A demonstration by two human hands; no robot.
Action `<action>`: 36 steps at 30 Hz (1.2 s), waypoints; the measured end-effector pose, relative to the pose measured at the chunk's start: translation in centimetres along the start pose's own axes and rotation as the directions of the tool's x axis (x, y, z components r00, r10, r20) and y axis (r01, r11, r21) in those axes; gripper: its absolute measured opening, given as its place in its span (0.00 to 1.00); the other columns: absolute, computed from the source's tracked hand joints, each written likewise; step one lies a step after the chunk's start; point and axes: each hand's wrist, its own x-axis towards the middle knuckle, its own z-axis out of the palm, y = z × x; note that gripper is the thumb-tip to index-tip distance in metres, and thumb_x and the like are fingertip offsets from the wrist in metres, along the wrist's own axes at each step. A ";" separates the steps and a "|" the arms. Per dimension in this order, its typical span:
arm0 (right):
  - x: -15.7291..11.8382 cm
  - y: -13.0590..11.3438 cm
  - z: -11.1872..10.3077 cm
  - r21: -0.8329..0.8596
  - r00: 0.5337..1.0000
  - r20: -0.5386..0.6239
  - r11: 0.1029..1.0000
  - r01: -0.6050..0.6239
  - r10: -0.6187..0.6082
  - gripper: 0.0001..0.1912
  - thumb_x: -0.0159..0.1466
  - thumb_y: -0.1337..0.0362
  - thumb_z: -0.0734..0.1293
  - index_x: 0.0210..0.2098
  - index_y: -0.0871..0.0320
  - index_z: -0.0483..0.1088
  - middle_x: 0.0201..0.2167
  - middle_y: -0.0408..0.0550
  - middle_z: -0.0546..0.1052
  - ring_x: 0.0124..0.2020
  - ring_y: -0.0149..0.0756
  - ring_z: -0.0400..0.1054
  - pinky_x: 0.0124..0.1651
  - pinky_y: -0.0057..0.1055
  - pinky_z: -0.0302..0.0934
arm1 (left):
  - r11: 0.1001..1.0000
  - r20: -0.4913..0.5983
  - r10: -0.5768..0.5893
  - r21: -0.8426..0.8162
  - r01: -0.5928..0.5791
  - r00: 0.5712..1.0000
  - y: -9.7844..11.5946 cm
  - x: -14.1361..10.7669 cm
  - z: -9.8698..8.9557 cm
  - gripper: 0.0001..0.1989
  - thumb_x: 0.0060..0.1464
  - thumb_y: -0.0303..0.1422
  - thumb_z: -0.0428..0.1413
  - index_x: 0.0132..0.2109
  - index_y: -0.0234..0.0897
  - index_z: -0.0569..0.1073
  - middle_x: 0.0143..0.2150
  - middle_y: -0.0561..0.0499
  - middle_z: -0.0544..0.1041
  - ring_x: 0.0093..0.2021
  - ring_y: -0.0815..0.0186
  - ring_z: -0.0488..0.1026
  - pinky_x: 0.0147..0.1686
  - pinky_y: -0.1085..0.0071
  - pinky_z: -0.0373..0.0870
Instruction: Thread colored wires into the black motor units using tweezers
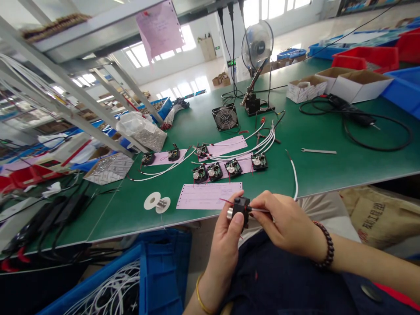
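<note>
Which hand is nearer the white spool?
Left. The left hand, holding the black module, is right of the spool; the right hand, pinching a white cable at the module, is farther right.

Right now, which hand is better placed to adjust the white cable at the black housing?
Probably the right hand: it pinches the white cable close beside the black housing, while the left hand holds the housing.
</note>
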 end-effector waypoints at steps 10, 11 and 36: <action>0.0 -0.5 0.6 0.205 0.949 0.199 0.937 -0.285 0.245 0.09 0.78 0.63 0.57 0.40 0.53 0.64 0.27 0.41 0.74 0.25 0.36 0.67 0.30 0.29 0.55 | 0.871 0.030 0.222 0.444 -0.212 0.975 0.9 -0.3 -1.1 0.25 0.68 0.49 0.62 0.67 0.49 0.76 0.68 0.47 0.76 0.66 0.52 0.73 0.68 0.62 0.66; 0.1 -0.5 0.6 0.233 0.933 0.239 0.916 -0.325 0.270 0.11 0.79 0.61 0.56 0.39 0.53 0.63 0.26 0.40 0.72 0.25 0.35 0.65 0.30 0.29 0.54 | 0.856 0.037 0.230 0.468 -0.220 0.972 1.0 -0.4 -1.1 0.25 0.68 0.48 0.62 0.68 0.49 0.75 0.68 0.47 0.76 0.67 0.52 0.72 0.68 0.61 0.66; -0.7 0.2 1.0 0.435 0.879 0.408 0.794 -0.425 0.247 0.21 0.81 0.53 0.55 0.34 0.54 0.64 0.27 0.41 0.69 0.28 0.34 0.62 0.33 0.29 0.58 | 0.683 0.169 0.396 0.603 -0.412 0.903 1.5 -0.6 -1.7 0.22 0.70 0.40 0.60 0.68 0.50 0.75 0.60 0.43 0.74 0.61 0.50 0.73 0.63 0.57 0.70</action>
